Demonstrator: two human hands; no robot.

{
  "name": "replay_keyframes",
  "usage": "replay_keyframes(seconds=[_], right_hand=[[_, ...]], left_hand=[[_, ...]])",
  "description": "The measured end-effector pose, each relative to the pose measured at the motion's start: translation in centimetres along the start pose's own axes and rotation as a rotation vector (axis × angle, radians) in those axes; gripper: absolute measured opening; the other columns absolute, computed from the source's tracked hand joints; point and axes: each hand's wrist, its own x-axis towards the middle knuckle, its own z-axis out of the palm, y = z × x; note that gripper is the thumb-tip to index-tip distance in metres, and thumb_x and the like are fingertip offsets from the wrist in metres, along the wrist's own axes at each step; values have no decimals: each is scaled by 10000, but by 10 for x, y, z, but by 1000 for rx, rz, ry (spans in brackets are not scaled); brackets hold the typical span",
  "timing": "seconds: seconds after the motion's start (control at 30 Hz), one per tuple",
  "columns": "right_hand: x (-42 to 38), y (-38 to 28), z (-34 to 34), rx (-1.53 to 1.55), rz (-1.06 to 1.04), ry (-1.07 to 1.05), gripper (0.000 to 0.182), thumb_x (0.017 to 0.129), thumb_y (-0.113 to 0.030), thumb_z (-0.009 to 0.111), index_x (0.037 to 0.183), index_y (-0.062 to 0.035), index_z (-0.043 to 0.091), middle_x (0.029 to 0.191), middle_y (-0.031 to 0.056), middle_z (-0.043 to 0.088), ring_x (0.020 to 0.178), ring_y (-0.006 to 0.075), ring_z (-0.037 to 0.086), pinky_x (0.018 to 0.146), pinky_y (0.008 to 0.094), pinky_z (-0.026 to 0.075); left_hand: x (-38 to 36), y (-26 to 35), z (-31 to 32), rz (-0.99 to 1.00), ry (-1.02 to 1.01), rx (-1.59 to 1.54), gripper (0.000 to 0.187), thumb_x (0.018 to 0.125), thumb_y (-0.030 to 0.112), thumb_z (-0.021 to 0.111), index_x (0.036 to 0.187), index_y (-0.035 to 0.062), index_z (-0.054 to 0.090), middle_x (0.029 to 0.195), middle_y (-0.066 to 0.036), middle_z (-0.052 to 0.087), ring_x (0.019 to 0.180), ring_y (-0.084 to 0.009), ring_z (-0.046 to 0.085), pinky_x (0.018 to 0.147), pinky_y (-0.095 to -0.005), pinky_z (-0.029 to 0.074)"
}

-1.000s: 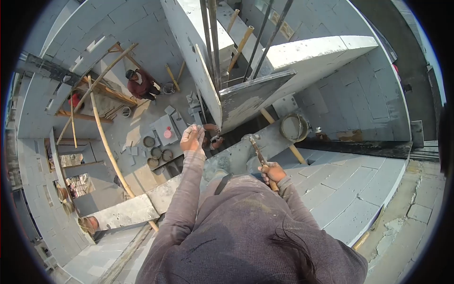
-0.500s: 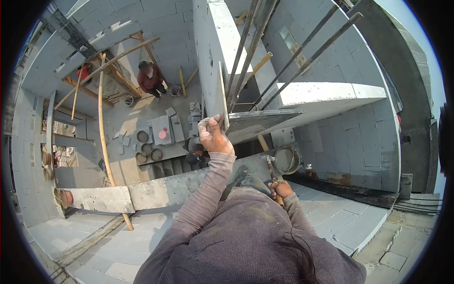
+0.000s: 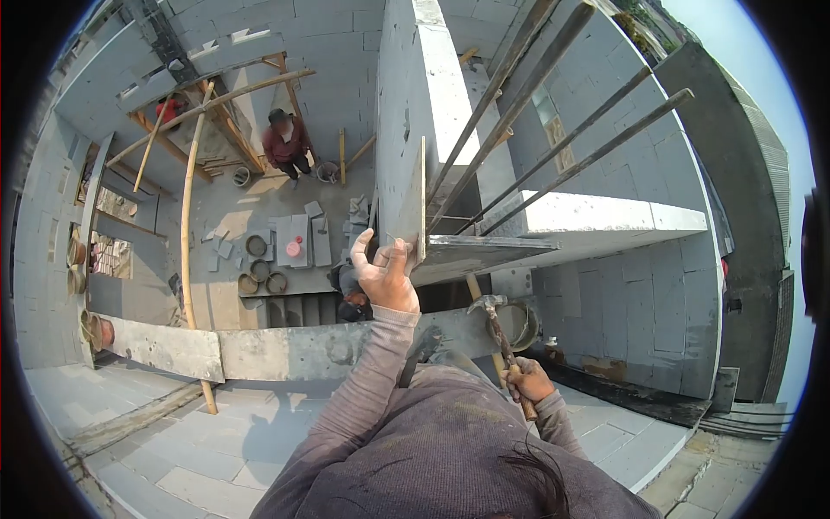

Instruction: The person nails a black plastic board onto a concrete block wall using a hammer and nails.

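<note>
My left hand (image 3: 386, 275) is raised beside the lower end of an upright thin board (image 3: 417, 203), its fingers bent and spread apart. A thin sliver shows near its fingertips, too small to name. My right hand (image 3: 529, 382) is closed round the wooden handle of a hammer (image 3: 496, 327), whose metal head points up and away from me. A dark panel (image 3: 484, 249) meets the upright board at its right side. Behind the hammer head is a round bucket (image 3: 522, 325) on the plank walkway.
Metal bars (image 3: 519, 95) slant above the block walls (image 3: 605, 212). A long plank (image 3: 285, 353) crosses in front of me. Below are a person in dark red (image 3: 287, 145), another person in a dark cap (image 3: 353, 304), bamboo poles (image 3: 192, 208) and several buckets (image 3: 256, 246).
My left hand has moved down slightly and its fingers have spread from the board. The hammer has risen in my right hand, its head now higher. The camera view has shifted.
</note>
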Motion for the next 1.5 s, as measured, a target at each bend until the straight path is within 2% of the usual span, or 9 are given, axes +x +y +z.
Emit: replay_keyframes(seconds=[0.3,0.37,0.5,0.57,0.67,0.83,1.03,1.4,1.5], right_hand=[[19,30,25,-6,22,-32,129,930,-98,706,919,-22,602,641,0,582,461,87,521,453,248,400],[19,28,28,16,36,-44,128,931,-100,706,919,-20,607,644,0,584,465,85,521,456,248,404],[17,32,33,-1,46,-32,208,932,-143,716,847,-33,562,626,11,577,463,105,528,450,269,410],[17,36,33,26,51,-24,208,932,-139,716,848,-34,557,624,10,574,466,106,530,452,269,410],[11,38,34,64,38,-1,198,933,-119,705,839,-34,553,621,16,574,462,110,527,445,270,402],[3,41,36,121,71,38,118,919,-106,692,900,-27,606,653,1,586,489,95,523,471,248,400],[4,46,37,145,88,44,113,921,-96,697,915,-22,611,658,-2,587,498,92,525,473,248,399],[-11,12,48,-50,13,65,176,905,-111,715,862,-12,577,627,17,583,482,94,536,454,260,395],[-15,8,48,-79,12,67,193,902,-193,739,890,-37,627,654,-19,582,526,71,525,499,247,396]], left_hand=[[4,19,-4,-187,-134,-69,294,969,101,724,1207,-60,663,1036,-115,720,951,-167,698,922,-304,585],[5,8,-11,16,-162,176,295,978,145,727,1179,-66,680,1035,-117,719,940,-161,691,926,-297,574],[10,-14,-23,-48,-40,167,295,980,202,737,1126,-52,704,971,-85,711,861,-133,659,874,-266,552],[18,-28,-27,223,-15,312,290,982,243,737,1069,-33,716,880,-45,686,779,-100,606,792,-236,523],[19,-17,-21,66,-16,220,265,990,245,727,1030,-16,712,856,-27,666,733,-91,572,732,-222,485],[20,-3,-10,50,-91,119,213,1009,154,682,1113,-25,630,945,-96,714,916,-177,704,931,-361,604],[5,7,-1,115,-151,182,197,1011,152,678,1077,-28,633,1057,-198,741,983,-240,733,940,-374,605],[-1,4,-2,203,-152,262,188,1035,133,635,1090,-45,611,1038,-200,749,967,-218,734,881,-330,609],[0,3,-3,225,-163,285,183,1037,127,631,1093,-46,610,1048,-199,746,976,-214,731,884,-326,606]])
